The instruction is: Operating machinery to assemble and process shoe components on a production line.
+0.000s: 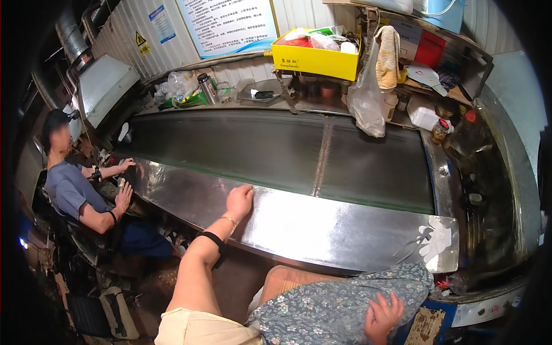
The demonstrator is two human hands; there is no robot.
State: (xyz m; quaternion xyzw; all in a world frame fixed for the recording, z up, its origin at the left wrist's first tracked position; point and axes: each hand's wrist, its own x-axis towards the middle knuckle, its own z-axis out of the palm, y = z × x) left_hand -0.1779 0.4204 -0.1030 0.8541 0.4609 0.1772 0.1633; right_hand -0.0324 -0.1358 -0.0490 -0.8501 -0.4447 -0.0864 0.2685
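Observation:
My left hand (240, 201) rests at the far edge of a shiny metal ledge (299, 230), beside the dark conveyor belt (247, 149). Its fingers are curled in, and whatever they may hold is hidden. On my lap, over a dark floral cloth (322, 307), lies my right hand (384, 319) with its fingers apart and nothing in it. A white glove (436, 241) lies on the right end of the ledge, with thin metal tweezers (411, 244) beside it. A laced seam (324, 155) crosses the belt.
At the left a seated person (77, 190) has both hands at the ledge's far end. Behind the belt are a yellow box (315, 62) of bagged items, a steel flask (207, 89), a hanging plastic bag (368, 98) and a towel (387, 54). A jar (440, 131) stands at right.

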